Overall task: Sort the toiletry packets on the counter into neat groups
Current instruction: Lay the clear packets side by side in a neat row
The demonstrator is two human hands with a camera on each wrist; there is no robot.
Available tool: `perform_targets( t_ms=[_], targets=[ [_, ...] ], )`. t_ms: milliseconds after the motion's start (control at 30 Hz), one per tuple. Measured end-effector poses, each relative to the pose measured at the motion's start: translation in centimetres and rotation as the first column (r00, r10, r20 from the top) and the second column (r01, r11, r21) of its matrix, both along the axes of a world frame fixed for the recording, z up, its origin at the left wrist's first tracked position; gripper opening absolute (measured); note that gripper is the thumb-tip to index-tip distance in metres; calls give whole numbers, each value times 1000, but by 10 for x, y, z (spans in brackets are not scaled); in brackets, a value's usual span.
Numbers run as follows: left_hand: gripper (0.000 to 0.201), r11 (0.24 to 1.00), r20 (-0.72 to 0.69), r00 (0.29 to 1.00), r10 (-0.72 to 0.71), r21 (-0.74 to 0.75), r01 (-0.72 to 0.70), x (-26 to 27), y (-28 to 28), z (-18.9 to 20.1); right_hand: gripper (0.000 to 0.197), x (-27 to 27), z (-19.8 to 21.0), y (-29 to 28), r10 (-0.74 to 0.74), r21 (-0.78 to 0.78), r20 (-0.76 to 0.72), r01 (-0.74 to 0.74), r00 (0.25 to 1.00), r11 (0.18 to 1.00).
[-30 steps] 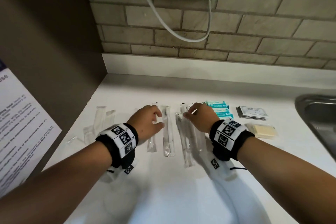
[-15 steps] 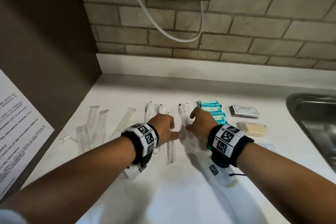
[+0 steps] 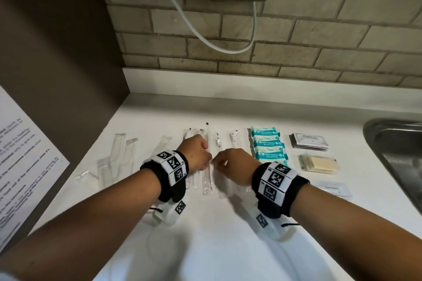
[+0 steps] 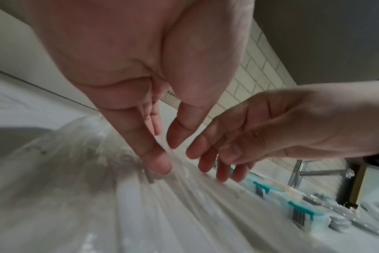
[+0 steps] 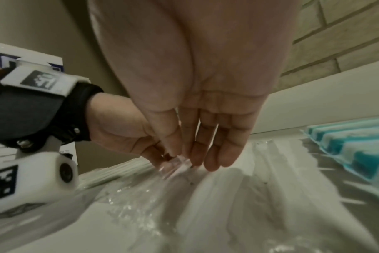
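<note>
Where the white counter (image 3: 228,246) meets the brick wall, the head view shows my left hand (image 3: 195,155) and right hand (image 3: 235,164) side by side over a row of long clear toothbrush packets (image 3: 207,173). Right of these lie the teal wipe packs (image 3: 268,146), grey sachets (image 3: 309,141), a beige soap packet (image 3: 319,164) and a toothpaste sachet (image 3: 333,188); clear sleeves (image 3: 118,155) lie to the left, a sink (image 3: 397,155) at far right.

Left wrist view: my left hand (image 4: 154,106) pinches one clear packet (image 4: 173,162) between thumb and forefinger; my right hand (image 4: 249,137) hovers beside it, fingers loosely extended.

Right wrist view: my right hand (image 5: 201,119) has straight fingers whose tips touch the same packet (image 5: 175,166).
</note>
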State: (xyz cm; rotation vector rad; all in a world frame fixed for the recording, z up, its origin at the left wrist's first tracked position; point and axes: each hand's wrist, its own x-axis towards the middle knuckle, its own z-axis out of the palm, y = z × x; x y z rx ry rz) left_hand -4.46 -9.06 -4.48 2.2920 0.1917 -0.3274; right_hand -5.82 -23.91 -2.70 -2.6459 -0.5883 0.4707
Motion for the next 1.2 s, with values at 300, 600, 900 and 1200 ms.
perform_targets(
  t_ms=[300, 600, 900, 1200],
  targets=[
    [17, 990, 94, 995, -16, 141, 2, 8, 0, -5, 25, 8, -4, -7, -121, 26, 26, 120, 992, 992],
    [20, 963, 173, 978, -112, 261, 65, 8, 0, 7, 32, 11, -4, 3, -206, -127, 0, 204, 979, 971],
    [48, 865, 47, 954, -297, 437, 248, -2, -40, 1, 24, 19, 18, -9, -199, -386, 51, 203, 979, 900],
    [23, 953, -50, 986, -157, 255, 165, 2, -37, 11, 28, 26, 20, -9, -52, -606, 35, 63, 998, 793]
  ],
)
